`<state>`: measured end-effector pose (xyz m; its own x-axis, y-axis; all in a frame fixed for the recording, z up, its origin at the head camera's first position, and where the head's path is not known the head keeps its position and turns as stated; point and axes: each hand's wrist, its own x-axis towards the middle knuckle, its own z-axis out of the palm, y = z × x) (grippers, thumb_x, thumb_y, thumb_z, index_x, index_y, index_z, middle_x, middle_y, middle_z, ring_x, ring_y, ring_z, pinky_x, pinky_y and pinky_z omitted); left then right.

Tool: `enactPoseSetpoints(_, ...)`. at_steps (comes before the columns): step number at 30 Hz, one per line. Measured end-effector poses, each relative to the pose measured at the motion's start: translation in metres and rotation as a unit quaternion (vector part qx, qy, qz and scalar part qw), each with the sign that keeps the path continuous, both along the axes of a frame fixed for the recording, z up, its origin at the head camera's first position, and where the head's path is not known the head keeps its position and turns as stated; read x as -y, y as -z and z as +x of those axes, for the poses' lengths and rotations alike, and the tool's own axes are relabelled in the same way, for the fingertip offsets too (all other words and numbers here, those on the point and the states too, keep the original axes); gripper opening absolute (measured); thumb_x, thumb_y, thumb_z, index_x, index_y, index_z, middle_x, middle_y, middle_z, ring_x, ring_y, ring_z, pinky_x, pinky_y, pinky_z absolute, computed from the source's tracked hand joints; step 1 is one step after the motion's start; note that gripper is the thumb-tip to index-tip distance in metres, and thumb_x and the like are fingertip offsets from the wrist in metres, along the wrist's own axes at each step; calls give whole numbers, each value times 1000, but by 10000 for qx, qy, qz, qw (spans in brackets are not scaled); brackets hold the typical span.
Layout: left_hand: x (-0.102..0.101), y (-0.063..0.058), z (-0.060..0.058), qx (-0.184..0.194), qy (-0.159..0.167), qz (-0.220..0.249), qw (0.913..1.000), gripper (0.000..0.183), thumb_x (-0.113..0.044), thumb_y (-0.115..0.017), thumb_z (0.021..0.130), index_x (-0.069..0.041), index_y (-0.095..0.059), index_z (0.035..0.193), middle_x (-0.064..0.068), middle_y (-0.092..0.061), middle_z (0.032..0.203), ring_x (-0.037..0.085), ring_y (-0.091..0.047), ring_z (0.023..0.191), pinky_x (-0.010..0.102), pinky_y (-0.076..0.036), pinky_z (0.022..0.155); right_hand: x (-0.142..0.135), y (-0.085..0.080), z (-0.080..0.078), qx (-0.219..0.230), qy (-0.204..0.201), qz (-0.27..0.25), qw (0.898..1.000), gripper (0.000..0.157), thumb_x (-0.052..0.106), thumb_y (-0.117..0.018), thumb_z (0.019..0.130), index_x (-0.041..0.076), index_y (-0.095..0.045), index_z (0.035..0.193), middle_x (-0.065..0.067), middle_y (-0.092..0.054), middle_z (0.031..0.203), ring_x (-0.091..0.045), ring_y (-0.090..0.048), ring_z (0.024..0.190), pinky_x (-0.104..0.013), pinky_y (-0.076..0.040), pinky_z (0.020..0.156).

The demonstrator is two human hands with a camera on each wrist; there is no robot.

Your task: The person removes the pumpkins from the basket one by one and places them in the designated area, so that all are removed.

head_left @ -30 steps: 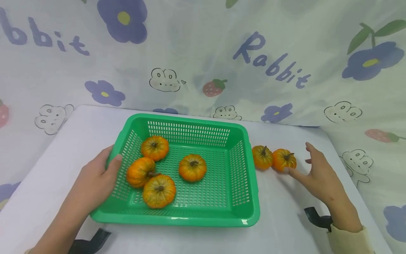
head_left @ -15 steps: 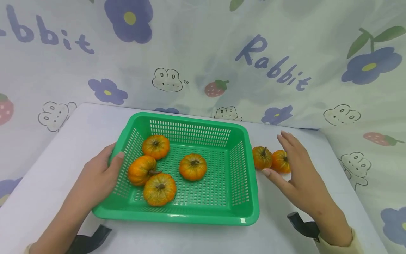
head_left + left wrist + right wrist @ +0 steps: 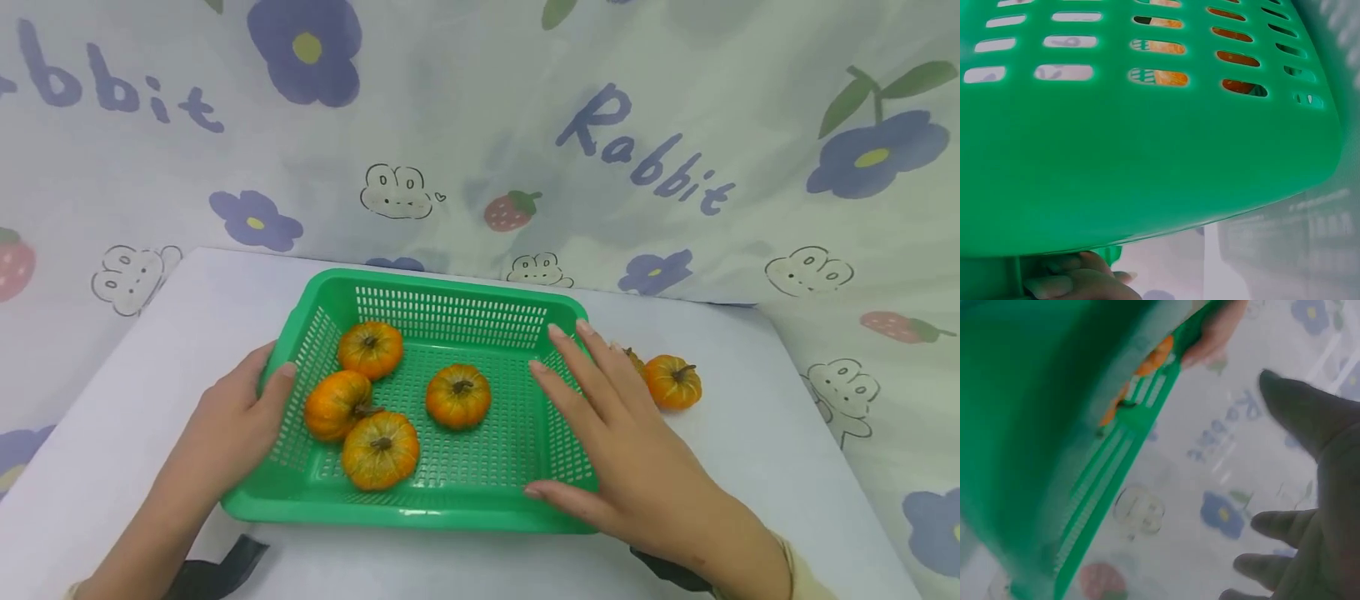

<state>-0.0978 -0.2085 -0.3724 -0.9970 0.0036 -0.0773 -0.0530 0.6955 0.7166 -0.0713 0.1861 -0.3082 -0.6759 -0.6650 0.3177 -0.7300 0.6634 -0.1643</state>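
A green plastic basket [image 3: 420,518] with slotted walls stands on the white table. Several small orange pumpkins lie in it, one [image 3: 458,396] near the middle and the others, such as this pumpkin [image 3: 381,451], grouped at the left. My left hand [image 3: 236,417] grips the basket's left rim, thumb on top; its fingers [image 3: 1085,282] show under the rim in the left wrist view. My right hand [image 3: 630,442] is spread over the basket's right side with nothing in it. Its thumb and fingers stand apart in the right wrist view too.
Right of the basket, a pumpkin [image 3: 673,383] sits on the table [image 3: 750,467]. Beside it another pumpkin [image 3: 637,362] is mostly hidden behind my right hand. A patterned cloth [image 3: 450,125] with flowers and rabbits hangs at the back and sides.
My right hand has moved left, from beside the two outside pumpkins to over the basket's right side, with its fingers spreading. The left hand has kept its grip on the rim.
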Motion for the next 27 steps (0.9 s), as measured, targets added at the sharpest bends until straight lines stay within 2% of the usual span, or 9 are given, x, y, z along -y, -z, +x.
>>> enactPoseSetpoints(4, 1, 1, 3, -2, -29, 27, 10000, 63, -35, -34, 114, 7, -24, 161, 33, -63, 120, 24, -66, 74, 37, -56, 57, 21, -5, -2, -70, -390, 261, 9989, 97, 59, -73, 93, 13, -27, 166, -12, -6, 175, -39, -5, 159, -60, -6, 125)
enactPoseSetpoints(7, 1, 1, 3, -29, -28, 39, 10000, 64, -35, -34, 115, 7, -24, 161, 32, -63, 118, 24, -66, 73, 38, -55, 56, 35, -9, -10, -120, -807, 414, 9958, 101, 51, -83, 88, 13, -29, 165, -11, -7, 175, -36, -6, 160, -57, -9, 126)
enactPoseSetpoints(11, 1, 1, 2, -8, -5, 61, 10000, 64, -36, -33, 115, 7, -23, 161, 32, -64, 117, 23, -65, 71, 38, -55, 55, 50, -10, -22, 46, -1321, 712, 9887, 96, 51, -78, 92, 14, -29, 165, -9, -14, 174, -30, -10, 160, -50, -19, 126)
enactPoseSetpoints(15, 0, 2, 1, 4, -7, 105, 9999, 65, -37, -33, 115, 6, -23, 162, 32, -64, 117, 23, -65, 70, 38, -55, 54, 62, -6, -40, 715, -1512, 935, 9815, 88, 53, -70, 99, 16, -27, 166, -6, -23, 172, -23, -25, 156, -42, -34, 121)
enactPoseSetpoints(16, 0, 2, 1, -2, -17, 103, 9999, 65, -37, -33, 115, 6, -24, 162, 32, -64, 117, 22, -65, 69, 38, -55, 54, 65, -4, -46, 876, -1484, 997, 9800, 87, 53, -69, 99, 16, -27, 166, -6, -24, 171, -23, -28, 155, -42, -37, 119)
enactPoseSetpoints(19, -1, 2, 2, -13, -51, 131, 9999, 65, -37, -33, 114, 6, -24, 162, 32, -64, 117, 22, -66, 68, 37, -56, 52, 73, 4, -63, 1141, -1233, 1198, 9785, 89, 53, -72, 97, 16, -29, 166, -8, -26, 170, -24, -31, 153, -41, -38, 118)
enactPoseSetpoints(23, -1, 2, 3, -38, -73, 156, 9998, 64, -37, -33, 114, 6, -24, 162, 32, -65, 115, 21, -66, 66, 37, -56, 51, 81, 16, -83, 1376, -708, 1521, 9762, 92, 54, -74, 95, 15, -29, 166, -10, -23, 171, -29, -23, 156, -44, -29, 123)
enactPoseSetpoints(27, 1, 1, 3, -4, -57, 179, 9998, 65, -37, -34, 114, 5, -23, 162, 31, -65, 115, 22, -66, 67, 38, -56, 52, 87, 27, -96, 1581, -201, 1838, 9699, 93, 57, -74, 94, 15, -31, 166, -10, -21, 172, -33, -18, 158, -50, -28, 123)
